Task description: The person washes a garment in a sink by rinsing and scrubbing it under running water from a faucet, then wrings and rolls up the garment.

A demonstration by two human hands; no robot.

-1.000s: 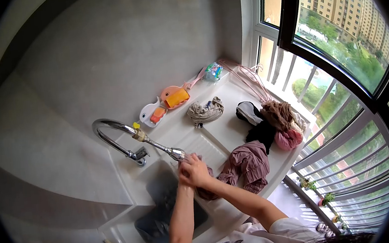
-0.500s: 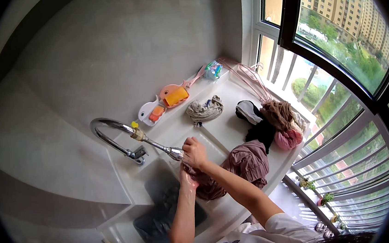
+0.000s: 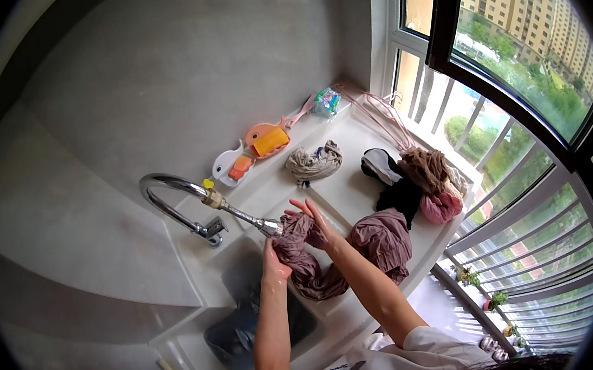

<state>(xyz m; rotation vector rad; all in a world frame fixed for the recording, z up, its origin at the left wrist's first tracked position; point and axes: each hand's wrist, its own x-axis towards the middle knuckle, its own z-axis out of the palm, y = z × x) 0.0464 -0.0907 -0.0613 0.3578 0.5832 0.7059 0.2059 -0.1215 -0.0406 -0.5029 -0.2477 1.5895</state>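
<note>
Below the faucet's spray head (image 3: 269, 227), a mauve cloth (image 3: 302, 244) lies bunched between my hands. My left hand (image 3: 273, 261) holds the cloth from the near left side, its fingers partly hidden by the fabric. On the right of the bunch, my right hand (image 3: 316, 224) has its fingers stretched out and spread, with the palm against the cloth. The fabric trails down over the washboard side of the sink toward a larger mauve heap (image 3: 383, 244) on the right.
Dark clothes soak in the basin (image 3: 260, 329). Fish-shaped soap dishes (image 3: 268, 141) (image 3: 230, 168) line the back ledge. A grey-beige cloth (image 3: 314, 162), black garment (image 3: 400, 200), brown cloth (image 3: 426, 170) and pink cloth (image 3: 442, 207) lie on the counter. Pink hangers (image 3: 384, 124) rest near the window.
My hands have moved apart from their closed clasp, and my right hand's fingers have opened out. More of the mauve cloth now shows bunched between them under the spray head.
</note>
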